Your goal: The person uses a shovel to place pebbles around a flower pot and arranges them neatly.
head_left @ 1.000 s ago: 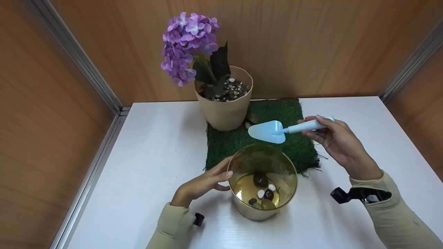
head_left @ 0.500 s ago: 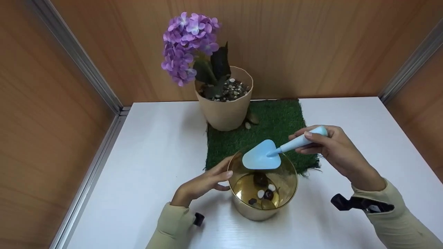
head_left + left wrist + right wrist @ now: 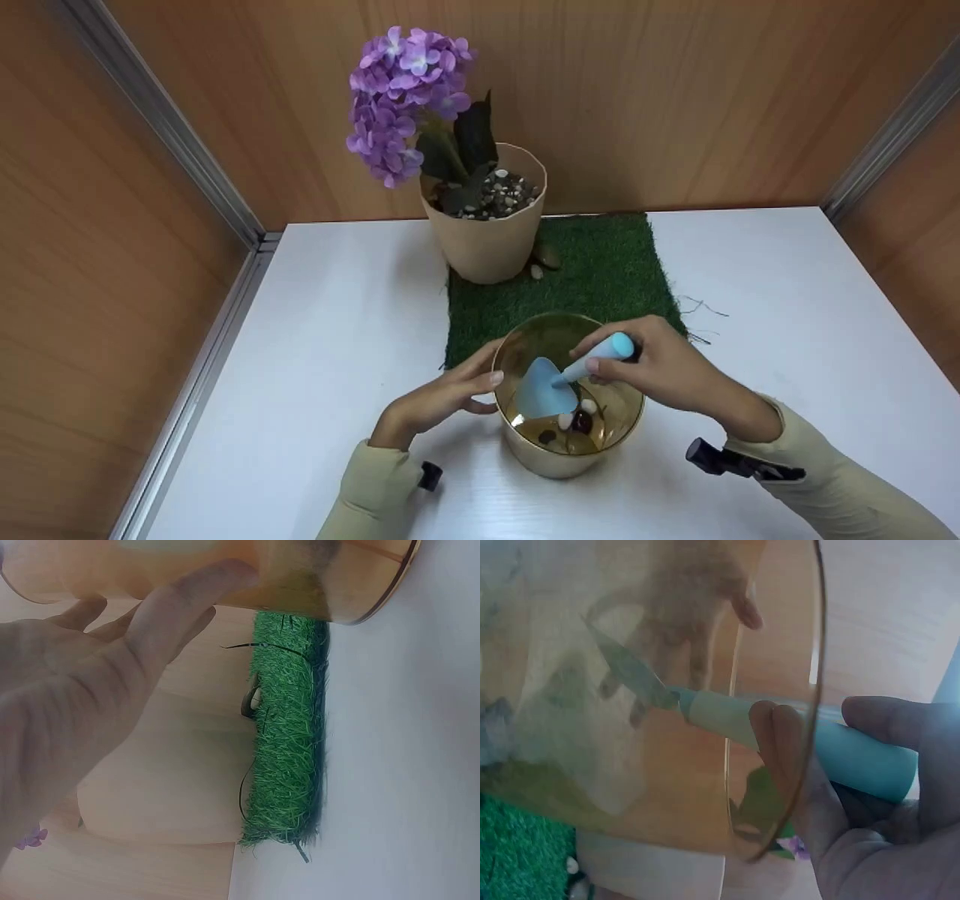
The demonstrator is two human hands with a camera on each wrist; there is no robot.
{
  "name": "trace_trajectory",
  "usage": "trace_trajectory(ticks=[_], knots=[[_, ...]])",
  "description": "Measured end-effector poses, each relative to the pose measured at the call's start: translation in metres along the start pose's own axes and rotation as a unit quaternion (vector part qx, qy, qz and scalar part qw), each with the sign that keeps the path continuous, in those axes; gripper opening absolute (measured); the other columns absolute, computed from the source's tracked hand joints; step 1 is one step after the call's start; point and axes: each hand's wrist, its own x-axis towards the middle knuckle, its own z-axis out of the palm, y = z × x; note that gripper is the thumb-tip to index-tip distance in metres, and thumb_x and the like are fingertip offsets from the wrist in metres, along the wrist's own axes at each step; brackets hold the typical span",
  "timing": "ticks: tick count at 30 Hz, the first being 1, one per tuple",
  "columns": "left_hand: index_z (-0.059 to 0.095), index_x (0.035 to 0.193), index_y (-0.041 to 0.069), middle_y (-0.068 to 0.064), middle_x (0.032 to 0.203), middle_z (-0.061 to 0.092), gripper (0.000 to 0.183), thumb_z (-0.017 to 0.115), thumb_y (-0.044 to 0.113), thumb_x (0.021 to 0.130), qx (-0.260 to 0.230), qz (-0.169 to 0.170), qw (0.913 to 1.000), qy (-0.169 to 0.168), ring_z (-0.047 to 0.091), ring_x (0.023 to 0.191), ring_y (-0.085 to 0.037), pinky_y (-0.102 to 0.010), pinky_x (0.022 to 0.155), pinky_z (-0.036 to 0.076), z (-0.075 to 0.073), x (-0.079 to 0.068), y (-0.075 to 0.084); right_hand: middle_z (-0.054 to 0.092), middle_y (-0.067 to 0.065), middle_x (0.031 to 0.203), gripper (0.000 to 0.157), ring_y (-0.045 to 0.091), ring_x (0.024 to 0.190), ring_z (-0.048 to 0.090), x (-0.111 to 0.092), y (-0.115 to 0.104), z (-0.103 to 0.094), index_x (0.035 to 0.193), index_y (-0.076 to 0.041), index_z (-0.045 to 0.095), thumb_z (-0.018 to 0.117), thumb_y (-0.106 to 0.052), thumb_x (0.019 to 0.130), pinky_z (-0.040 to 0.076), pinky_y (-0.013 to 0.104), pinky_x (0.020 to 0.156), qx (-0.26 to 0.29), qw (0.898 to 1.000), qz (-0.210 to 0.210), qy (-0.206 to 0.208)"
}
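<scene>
My right hand (image 3: 660, 367) grips the handle of a light blue toy trowel (image 3: 546, 390), thumb on one side and fingers on the other. The trowel's blade hangs inside a see-through amber glass container (image 3: 559, 465), beside stones (image 3: 582, 421). Dark and white stones lie on the container's bottom; the blade partly hides them. My left hand (image 3: 450, 390) rests against the container's left outer wall, its fingers extended. In the left wrist view the thumb (image 3: 195, 596) lies along the amber wall. Through the wall, the right wrist view shows the blade (image 3: 630, 667) tilted inside.
Behind the container lies a green artificial grass mat (image 3: 607, 262). A beige flowerpot (image 3: 487, 247) with purple flowers (image 3: 412, 90) and gravel stands on its back left. Pebbles (image 3: 546, 256) lie beside the pot. Wooden panels (image 3: 637, 97) enclose the white table (image 3: 337, 315).
My right hand has moved left and towards me, bringing the trowel from over the mat down into the container. The left hand and the container have stayed in place.
</scene>
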Motion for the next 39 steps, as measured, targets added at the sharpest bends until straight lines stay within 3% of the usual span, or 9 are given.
trace_trajectory(ticks=[6,11,20,30,39], knots=[[0.017,0.146,0.038,0.003,0.152,0.013,0.052,0.039,0.032,0.099,0.008,0.009,0.9999,-0.007,0.024,0.135,-0.025,-0.048,0.092,0.042,0.0,0.0,0.0,0.067,0.0,0.094,0.015,0.012,0.076,0.065,0.004,-0.005,0.018,0.1,-0.019,0.07,0.066,-0.025,0.087,0.053,0.027,0.066,-0.039,0.999,-0.004,-0.03],[0.017,0.146,0.039,0.004,0.152,0.014,0.053,0.039,0.033,0.099,0.005,0.01,0.9999,-0.008,0.024,0.135,-0.023,-0.05,0.093,0.041,0.0,-0.001,0.001,0.067,-0.007,0.089,0.022,0.008,0.077,0.064,0.005,-0.01,0.028,0.097,-0.016,0.071,0.065,-0.035,0.086,0.053,0.025,0.065,-0.059,0.997,-0.001,-0.042],[0.017,0.146,0.039,0.004,0.152,0.015,0.055,0.042,0.041,0.097,0.009,0.01,0.9999,-0.007,0.026,0.134,-0.023,-0.049,0.092,0.043,0.0,-0.001,0.0,0.065,-0.012,0.077,0.014,0.001,0.067,0.062,0.01,-0.013,0.042,0.086,-0.017,0.07,0.066,-0.031,0.086,0.052,0.021,0.061,-0.124,0.992,-0.011,-0.038],[0.016,0.147,0.039,0.005,0.152,0.012,0.057,0.043,0.042,0.097,0.009,0.015,0.9998,-0.01,0.029,0.133,-0.024,-0.046,0.091,0.044,-0.001,-0.001,0.0,0.053,-0.014,0.058,0.027,-0.003,0.051,0.053,0.016,-0.014,0.051,0.068,-0.016,0.058,0.067,-0.034,0.085,0.047,0.02,0.05,-0.204,0.978,-0.031,-0.016],[0.015,0.147,0.037,0.003,0.152,0.012,0.058,0.043,0.042,0.097,0.001,0.009,0.9999,-0.007,0.028,0.133,-0.024,-0.044,0.091,0.044,0.0,0.0,0.001,0.049,-0.011,0.056,0.031,-0.001,0.048,0.048,0.02,-0.017,0.056,0.068,-0.014,0.057,0.065,-0.038,0.086,0.043,0.02,0.046,-0.232,0.972,-0.03,-0.029]])
